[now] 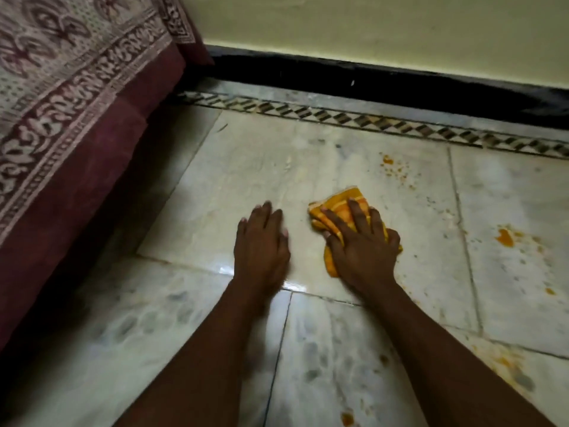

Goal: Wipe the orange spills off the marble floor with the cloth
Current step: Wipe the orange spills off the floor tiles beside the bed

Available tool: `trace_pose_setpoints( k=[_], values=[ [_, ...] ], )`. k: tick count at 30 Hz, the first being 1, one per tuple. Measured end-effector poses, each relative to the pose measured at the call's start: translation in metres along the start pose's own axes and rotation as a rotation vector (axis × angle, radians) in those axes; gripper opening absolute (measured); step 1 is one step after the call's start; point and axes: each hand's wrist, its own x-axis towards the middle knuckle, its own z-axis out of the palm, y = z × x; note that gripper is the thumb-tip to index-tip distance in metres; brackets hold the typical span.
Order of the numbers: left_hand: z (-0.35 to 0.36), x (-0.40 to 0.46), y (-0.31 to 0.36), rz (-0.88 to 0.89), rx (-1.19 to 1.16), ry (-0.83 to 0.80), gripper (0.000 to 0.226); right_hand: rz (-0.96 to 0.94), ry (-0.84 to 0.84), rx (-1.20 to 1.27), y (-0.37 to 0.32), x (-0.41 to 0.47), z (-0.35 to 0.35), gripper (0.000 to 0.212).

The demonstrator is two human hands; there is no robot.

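The right hand [358, 241] lies spread flat on top of the cloth [341, 211], fingers splayed and pressing the bunched orange-and-yellow striped fabric down onto the marble floor [246, 167]. Just to the left of the cloth, the left hand [261, 238] rests palm-down on the bare marble with its fingers straight and close together, holding nothing. Both bare forearms reach in from the near edge. The cloth sits near the middle of one large pale slab, its folded corner poking out beyond the fingertips. Beyond the cloth and to its right, a scatter of small orange specks [391, 164] dots the same slab. Farther right of the cloth, across a tile joint, a thicker orange blob [505, 237] sits on the next slab with smaller drops around it. On the near side of the cloth and to its right, a faint orange smear [502, 362] spreads over the marble, and another small spot [346, 419] lies closer in. Far beyond the cloth runs a patterned tile border [369, 120], then a black skirting [369, 78] under a pale wall [369, 26]. Well to the left of the cloth hangs a maroon printed bedcover [77, 87].
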Motion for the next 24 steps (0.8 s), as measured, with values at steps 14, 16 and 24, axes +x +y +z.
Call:
trace_pose_setpoints(
  k=[14,16,24],
  values=[
    [0.020,0.024,0.006,-0.012,0.152,0.093,0.060,-0.360,-0.144,-0.045,0.015,0.098,0.000,0.056],
    [0.019,0.027,0.005,-0.025,0.149,0.079,0.061,-0.315,-0.132,-0.040,0.043,0.088,-0.003,0.055],
    [0.022,0.029,0.003,-0.058,0.177,0.067,0.067,0.087,-0.194,0.062,-0.037,0.214,0.016,0.054]
  ],
)
